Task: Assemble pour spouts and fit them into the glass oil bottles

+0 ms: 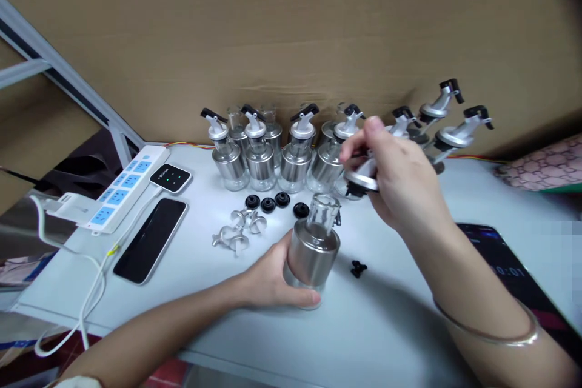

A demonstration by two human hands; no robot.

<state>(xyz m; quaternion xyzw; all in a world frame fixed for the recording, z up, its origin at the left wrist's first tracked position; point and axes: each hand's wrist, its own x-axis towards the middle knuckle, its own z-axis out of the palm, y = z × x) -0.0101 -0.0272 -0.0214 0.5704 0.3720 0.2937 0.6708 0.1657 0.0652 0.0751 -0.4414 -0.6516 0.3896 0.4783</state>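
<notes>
clear glass bottle with a brushed silver metal sleeve (314,251), its narrow neck open and bare, is at the near middle of a pale grey tabletop (391,315).

the work looks partly through. along a tan cardboard wall (291,30) at the back, several matching sleeved bottles (295,165) wear silver pouring spouts with black levers (304,129), so these seem finished. behind them, other bottles with bare glass necks (235,118) appear left to do. in front of the row lie loose parts, seemingly not yet put together: four round black discs (268,205), a cluster of silver spout pieces with whitish stems (257,224), and a tiny heap of black pieces (358,268) to the right of the bottle. the near bottle also seems undone, since nothing sits in its neck.

the left forearm (177,327) reaches in from the lower left. the left hand (270,273) wraps the bottle's lower part, thumb across the front near the base, other fingers mostly hidden behind.

the right forearm (454,267), ringed by a thin silver bangle (500,341), slants up from the lower right. the right hand (386,163) is raised, its fingers drawn together around a silver pouring spout with a black underside (362,179). that spout tilts to the upper right of the open neck, apart from it; the exact grip is partly hidden.
</notes>
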